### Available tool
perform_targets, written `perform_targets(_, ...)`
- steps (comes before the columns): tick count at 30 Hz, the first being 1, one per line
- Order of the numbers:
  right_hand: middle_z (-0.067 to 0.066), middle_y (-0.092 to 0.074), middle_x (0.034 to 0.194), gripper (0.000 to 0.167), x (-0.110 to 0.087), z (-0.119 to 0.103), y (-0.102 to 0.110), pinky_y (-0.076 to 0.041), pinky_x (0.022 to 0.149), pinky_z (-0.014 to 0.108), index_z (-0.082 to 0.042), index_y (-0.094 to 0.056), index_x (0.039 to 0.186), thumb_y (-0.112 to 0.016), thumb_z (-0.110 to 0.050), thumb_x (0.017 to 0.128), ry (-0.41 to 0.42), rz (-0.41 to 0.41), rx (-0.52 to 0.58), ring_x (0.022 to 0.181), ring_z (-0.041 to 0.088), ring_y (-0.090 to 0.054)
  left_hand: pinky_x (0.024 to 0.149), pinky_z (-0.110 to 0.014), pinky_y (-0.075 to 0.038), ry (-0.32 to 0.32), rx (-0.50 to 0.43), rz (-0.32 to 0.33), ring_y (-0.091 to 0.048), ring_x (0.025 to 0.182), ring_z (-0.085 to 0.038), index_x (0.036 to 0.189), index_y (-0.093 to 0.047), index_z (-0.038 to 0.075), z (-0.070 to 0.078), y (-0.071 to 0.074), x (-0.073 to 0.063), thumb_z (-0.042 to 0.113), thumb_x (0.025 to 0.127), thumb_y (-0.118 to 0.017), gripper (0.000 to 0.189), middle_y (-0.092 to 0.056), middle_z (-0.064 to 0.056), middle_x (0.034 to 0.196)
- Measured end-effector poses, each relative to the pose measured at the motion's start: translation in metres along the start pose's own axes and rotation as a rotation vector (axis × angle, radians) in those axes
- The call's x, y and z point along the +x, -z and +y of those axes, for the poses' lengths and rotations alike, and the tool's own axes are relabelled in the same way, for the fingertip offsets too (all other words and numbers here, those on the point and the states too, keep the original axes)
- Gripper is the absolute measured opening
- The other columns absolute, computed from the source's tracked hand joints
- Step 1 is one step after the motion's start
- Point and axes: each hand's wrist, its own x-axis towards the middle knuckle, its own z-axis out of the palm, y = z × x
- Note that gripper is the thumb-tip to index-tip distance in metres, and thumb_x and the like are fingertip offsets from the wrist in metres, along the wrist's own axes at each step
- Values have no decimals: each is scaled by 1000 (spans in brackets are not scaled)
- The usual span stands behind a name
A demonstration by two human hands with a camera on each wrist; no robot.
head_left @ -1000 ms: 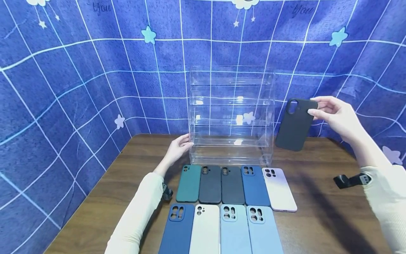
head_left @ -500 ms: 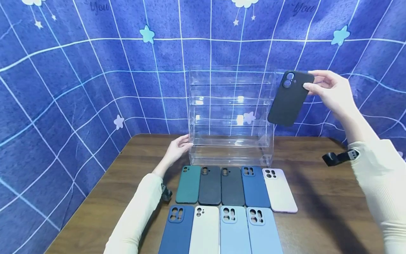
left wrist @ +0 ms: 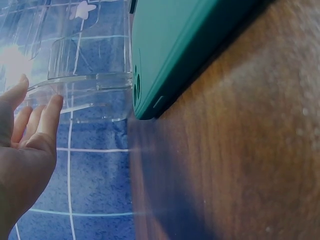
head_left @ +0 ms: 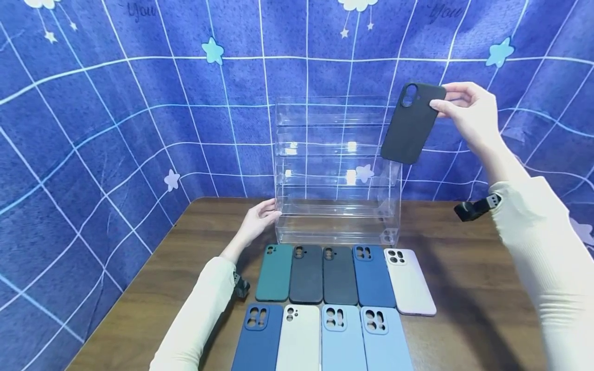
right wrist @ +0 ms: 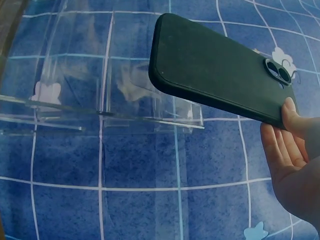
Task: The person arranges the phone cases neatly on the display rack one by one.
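- Four cases point(head_left: 299, 348) are laid flat in the nearest row on the wooden tabletop point(head_left: 153, 293), camera cutouts turned away from the wearer.
- Five more cases point(head_left: 341, 283) are lined up behind those, just in front of the clear rack point(head_left: 336, 208).
- Left grip point(head_left: 254, 220) is placed low at the rack's left edge, presumably to steady it; whether the wall is pinched or merely touched cannot be told.
- Right grip point(head_left: 468, 116) is narrowed on the black case point(head_left: 410, 129): upper right edge pinched between thumb and fingers.
- Black case is held aloft, tilted, bottom end overlapping the rack's upper right in the head view; no contact is seen, depth gap unclear.
- Step in hand, as judged: alignment of the held case with an upper tier; seating not yet done.
- Next move likely calls for: case shifted left, squared up, bottom end lowered behind a tier's front lip, pinch released only once supported. Light force advised; rack could be slid.
- Fabric backdrop point(head_left: 139, 77) is hung behind; clear edges are easily lost against it.
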Motion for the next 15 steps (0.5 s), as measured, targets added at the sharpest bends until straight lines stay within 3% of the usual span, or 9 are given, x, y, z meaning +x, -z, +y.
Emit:
perform_targets(5,1,-66,72,28,9,-1,-8,-55,55,16,-6,-67,92,-69,13,73,-4,34,-4,60,7,-64,90,-26,-53,-12,16,7,-56,116,-31,138,-42,1,-10,-2,3,16,89,-65,57,-52,-25,130)
perform_targets(15,-2,-64,70,28,31,-1,-25,-53,53,12,-9,-70,94,-72,8,73,6,87,-82,58,5,-62,86,-20,-52,-14,4,5,-61,107,-20,138,-41,0,-11,1,7,14,89,-64,57,-52,-26,130)
